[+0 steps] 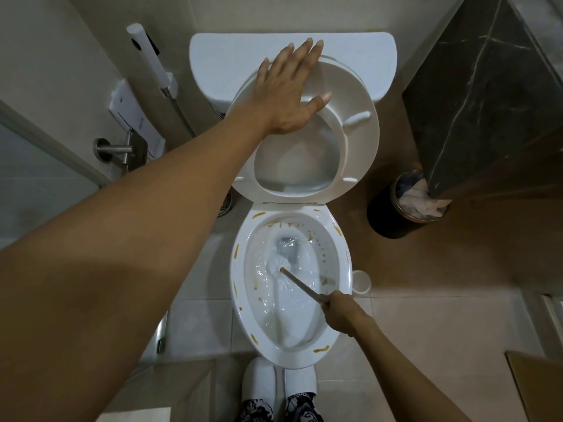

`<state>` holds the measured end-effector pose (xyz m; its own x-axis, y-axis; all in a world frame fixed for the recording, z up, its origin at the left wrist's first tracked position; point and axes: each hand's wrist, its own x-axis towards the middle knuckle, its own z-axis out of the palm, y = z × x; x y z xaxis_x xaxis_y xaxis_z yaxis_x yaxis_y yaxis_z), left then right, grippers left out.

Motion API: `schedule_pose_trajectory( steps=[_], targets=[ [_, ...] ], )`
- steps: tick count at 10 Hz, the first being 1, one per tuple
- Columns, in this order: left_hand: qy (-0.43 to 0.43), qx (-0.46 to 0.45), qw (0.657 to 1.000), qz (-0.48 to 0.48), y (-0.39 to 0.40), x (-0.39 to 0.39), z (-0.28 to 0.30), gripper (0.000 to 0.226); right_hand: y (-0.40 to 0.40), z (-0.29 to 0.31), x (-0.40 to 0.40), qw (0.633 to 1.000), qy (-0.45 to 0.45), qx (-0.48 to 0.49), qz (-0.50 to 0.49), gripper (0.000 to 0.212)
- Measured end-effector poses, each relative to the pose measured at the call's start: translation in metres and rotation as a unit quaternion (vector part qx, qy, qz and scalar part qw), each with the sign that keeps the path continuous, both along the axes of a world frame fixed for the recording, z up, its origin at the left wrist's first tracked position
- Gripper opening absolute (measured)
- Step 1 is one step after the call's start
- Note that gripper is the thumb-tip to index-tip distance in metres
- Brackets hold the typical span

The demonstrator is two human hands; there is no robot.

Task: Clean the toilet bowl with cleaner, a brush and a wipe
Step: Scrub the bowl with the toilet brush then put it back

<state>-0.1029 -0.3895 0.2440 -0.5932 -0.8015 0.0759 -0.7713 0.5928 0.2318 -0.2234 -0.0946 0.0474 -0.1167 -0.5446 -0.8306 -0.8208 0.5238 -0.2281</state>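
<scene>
The toilet brush [278,266] sits head-down in the swirling water of the toilet bowl [240,269], right hand [342,312] fingers wrapped around its handle; brisk strokes could splash. At twelve o'clock, left hand [288,92], fingers spread, props the raised seat [359,141], which could drop if released.

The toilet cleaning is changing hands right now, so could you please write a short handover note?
Left hand: flat, open, pressed on the raised white plastic seat and lid, holding them up against the white cistern.
Right hand: closed around the thin wooden handle of the white-headed toilet brush, whose head is down in the water.
White ceramic bowl: water foamy and churning, scrubbing under way.
Left: yellow-brown streaks remain round the rim and under it; scrub them, then wipe. No wipe or cleaner bottle in view.
</scene>
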Motion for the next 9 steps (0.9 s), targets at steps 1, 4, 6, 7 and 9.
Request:
schedule_pose_trajectory(
  steps=[1,4,6,7,9],
  targets=[
    [-0.001,-0.002,1.000,-0.001,0.000,-0.001,-0.001,0.074,0.003,0.004,-0.005,1.000,0.002,0.026,0.005,0.027],
    [-0.002,-0.006,1.000,-0.002,-0.001,-0.001,-0.001,0.075,0.006,0.000,-0.013,0.999,0.021,0.030,0.015,0.019],
    [-0.002,-0.003,1.000,-0.001,0.000,-0.001,-0.001,0.075,-0.014,0.040,-0.025,0.993,-0.021,0.087,0.072,0.033],
    [-0.002,-0.002,1.000,-0.001,-0.001,0.000,0.000,0.074,-0.015,0.043,-0.016,0.992,-0.070,0.084,0.068,0.038],
    [-0.003,-0.007,1.000,-0.002,0.000,-0.001,-0.001,0.074,-0.016,0.050,-0.030,0.989,-0.068,0.103,0.086,0.037]
  ],
)
